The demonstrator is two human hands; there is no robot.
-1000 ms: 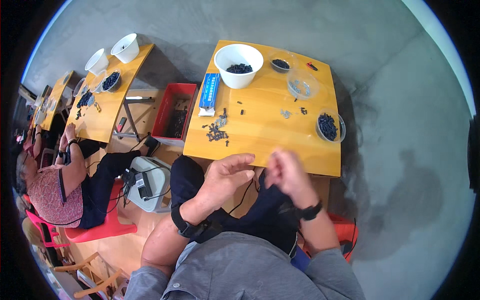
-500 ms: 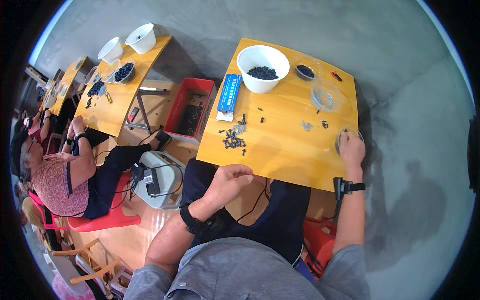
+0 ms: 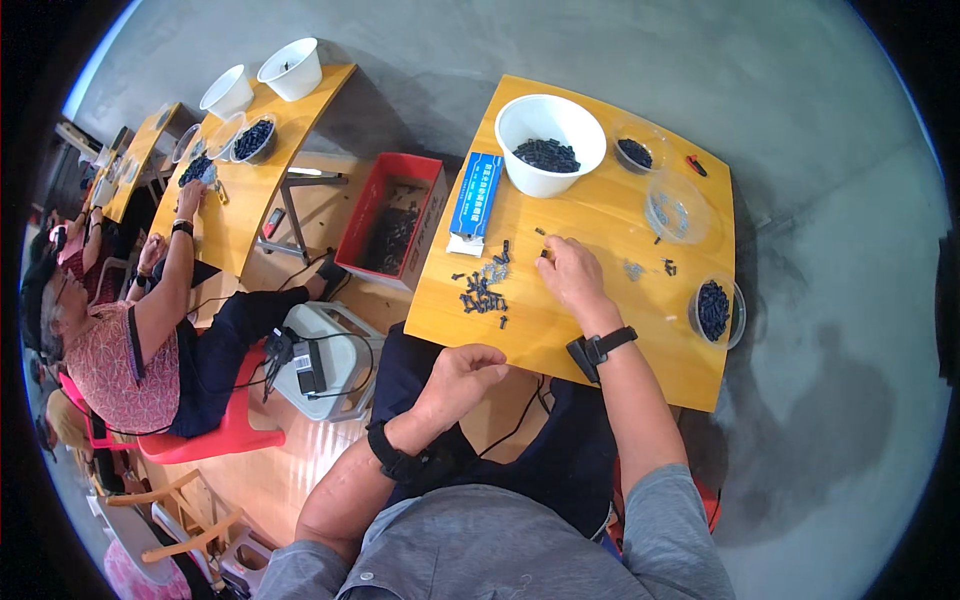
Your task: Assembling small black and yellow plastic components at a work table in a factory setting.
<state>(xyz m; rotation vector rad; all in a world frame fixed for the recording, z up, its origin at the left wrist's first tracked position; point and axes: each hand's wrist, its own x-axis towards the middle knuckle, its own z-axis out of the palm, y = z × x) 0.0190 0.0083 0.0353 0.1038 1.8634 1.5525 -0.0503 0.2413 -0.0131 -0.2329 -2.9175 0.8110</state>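
Note:
My right hand (image 3: 572, 275) is over the middle of the yellow table, its fingers closed on a small black part (image 3: 545, 254). Just beyond the fingertips lies another small black piece (image 3: 540, 232). Off the table's front edge, my left hand (image 3: 462, 385) is closed, thumb against the curled fingers; whatever is between them cannot be made out. A loose pile of black T-shaped parts (image 3: 483, 299) lies on the table near that hand, with small clear-grey bits (image 3: 494, 272) beside it. To the right, a clear bowl of black parts (image 3: 712, 308) stands at the table's edge.
At the back are a white tub (image 3: 550, 120) of black parts, a blue box (image 3: 476, 205), two clear bowls (image 3: 635, 150) and a red-and-black tool (image 3: 697, 166). A red bin (image 3: 392, 165) stands on the floor left. A co-worker (image 3: 110, 370) sits at the neighbouring table.
My right hand has left the clear bowl at the right edge and moved left to the table's middle, onto a small black part. My left hand has barely moved.

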